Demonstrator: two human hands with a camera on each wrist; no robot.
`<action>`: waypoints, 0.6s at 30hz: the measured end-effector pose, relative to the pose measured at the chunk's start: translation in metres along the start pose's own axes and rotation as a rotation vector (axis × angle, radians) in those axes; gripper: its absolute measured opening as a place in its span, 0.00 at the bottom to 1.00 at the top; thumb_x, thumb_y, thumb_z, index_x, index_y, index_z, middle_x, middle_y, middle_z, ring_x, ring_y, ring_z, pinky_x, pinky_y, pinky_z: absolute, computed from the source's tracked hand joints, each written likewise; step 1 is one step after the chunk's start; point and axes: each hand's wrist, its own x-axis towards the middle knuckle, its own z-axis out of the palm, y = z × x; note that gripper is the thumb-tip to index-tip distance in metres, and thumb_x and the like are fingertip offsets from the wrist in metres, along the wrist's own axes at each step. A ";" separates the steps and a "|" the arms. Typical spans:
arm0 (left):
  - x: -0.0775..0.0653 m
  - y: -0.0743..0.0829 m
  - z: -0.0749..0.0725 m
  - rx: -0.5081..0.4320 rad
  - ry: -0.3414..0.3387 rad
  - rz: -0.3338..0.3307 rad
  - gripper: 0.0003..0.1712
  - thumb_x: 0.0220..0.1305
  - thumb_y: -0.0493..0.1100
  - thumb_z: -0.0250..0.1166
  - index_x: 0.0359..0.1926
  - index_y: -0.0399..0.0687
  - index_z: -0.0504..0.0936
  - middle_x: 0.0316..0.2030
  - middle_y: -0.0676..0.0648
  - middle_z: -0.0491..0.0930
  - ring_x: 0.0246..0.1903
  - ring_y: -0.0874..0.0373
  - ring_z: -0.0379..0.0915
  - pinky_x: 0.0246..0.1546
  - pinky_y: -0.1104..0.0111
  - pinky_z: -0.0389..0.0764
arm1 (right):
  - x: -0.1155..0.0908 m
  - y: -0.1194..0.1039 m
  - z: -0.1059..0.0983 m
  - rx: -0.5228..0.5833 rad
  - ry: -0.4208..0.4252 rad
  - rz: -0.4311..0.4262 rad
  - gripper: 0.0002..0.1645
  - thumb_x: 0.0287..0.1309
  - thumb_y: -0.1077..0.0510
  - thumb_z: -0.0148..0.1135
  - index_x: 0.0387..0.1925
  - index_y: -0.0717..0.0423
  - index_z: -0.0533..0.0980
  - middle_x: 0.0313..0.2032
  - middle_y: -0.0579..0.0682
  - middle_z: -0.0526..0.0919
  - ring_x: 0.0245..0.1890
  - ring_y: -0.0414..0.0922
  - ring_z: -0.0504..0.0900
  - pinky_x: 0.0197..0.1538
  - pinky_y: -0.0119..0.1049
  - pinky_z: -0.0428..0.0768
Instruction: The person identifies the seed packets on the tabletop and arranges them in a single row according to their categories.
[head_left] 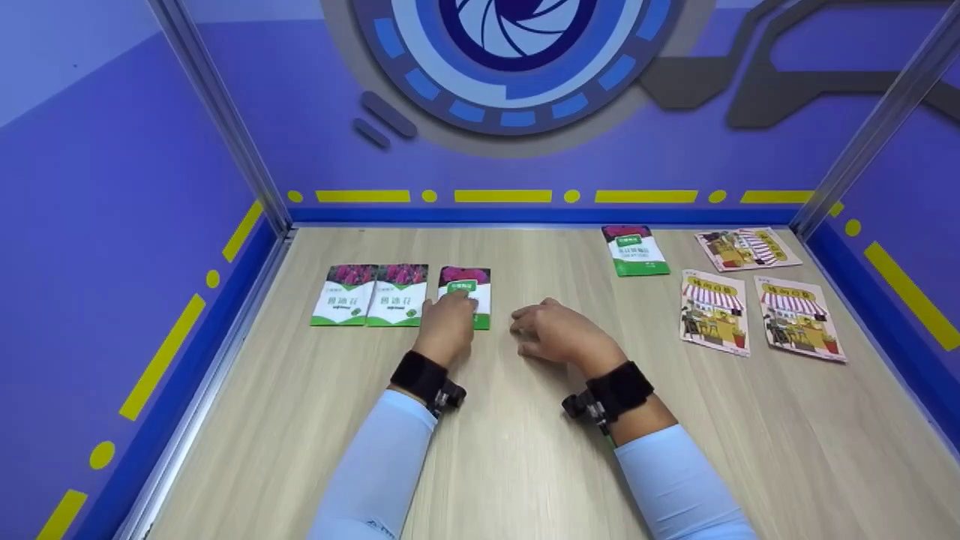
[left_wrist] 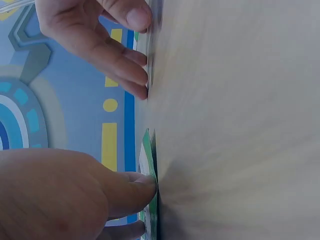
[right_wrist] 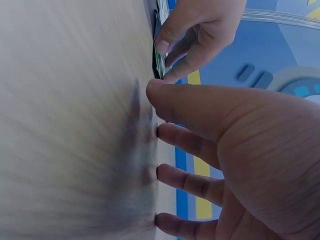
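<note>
The left hand (head_left: pixel 448 322) holds the flower packet (head_left: pixel 463 279) at its near part, thumb set against the edge and the other fingers bent over the printed face; how firmly they grip, I cannot tell. That packet is on the worktop (head_left: pixel 517 457), left of centre. The right hand (head_left: pixel 562 334) holds nothing: its fingers (right_wrist: pixel 186 183) are spread and slightly bent, tips at or just above the surface, with a stretch of bare wood grain between it and the packet.

The step in hand appears to be laying this packet in line with its neighbours. The next move probably calls for squaring its edge, then lifting the fingers straight up, since something so thin and light could easily drag along.

Just to its left, across a narrow gap, lie the left white-and-green packet (head_left: pixel 343 296) and the middle white-and-green packet (head_left: pixel 397 296), side by side with their edges meeting. All are flat, thin rectangles with a smooth printed skin and a faint sheen, perhaps coated paper or film.

Farther out, a lone flower packet (head_left: pixel 636 251) lies near the back wall (head_left: pixel 525 169). At the right are three pink packets with striped awnings: the rear one (head_left: pixel 748 249) turned sideways, the left one (head_left: pixel 713 311) and the right one (head_left: pixel 800 319) slightly skewed, their corners a little uneven.
</note>
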 end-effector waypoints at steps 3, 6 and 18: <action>-0.001 -0.004 -0.001 -0.006 0.010 -0.010 0.28 0.52 0.33 0.62 0.55 0.58 0.77 0.60 0.52 0.70 0.57 0.52 0.69 0.55 0.42 0.65 | -0.001 0.001 -0.001 0.010 -0.007 0.006 0.21 0.50 0.49 0.67 0.47 0.50 0.80 0.55 0.48 0.79 0.55 0.47 0.75 0.58 0.42 0.72; -0.001 -0.007 -0.002 0.007 0.017 -0.014 0.27 0.53 0.34 0.62 0.55 0.58 0.77 0.60 0.51 0.71 0.57 0.52 0.69 0.55 0.44 0.66 | 0.000 0.003 0.000 0.011 -0.006 0.012 0.21 0.50 0.49 0.67 0.47 0.49 0.81 0.55 0.47 0.79 0.54 0.46 0.76 0.58 0.41 0.73; 0.000 -0.015 0.000 0.011 0.078 -0.002 0.21 0.53 0.34 0.61 0.48 0.55 0.80 0.49 0.50 0.77 0.48 0.51 0.74 0.50 0.46 0.69 | 0.002 0.007 0.001 0.034 -0.003 -0.018 0.21 0.50 0.50 0.67 0.47 0.50 0.80 0.54 0.48 0.80 0.55 0.43 0.77 0.60 0.40 0.72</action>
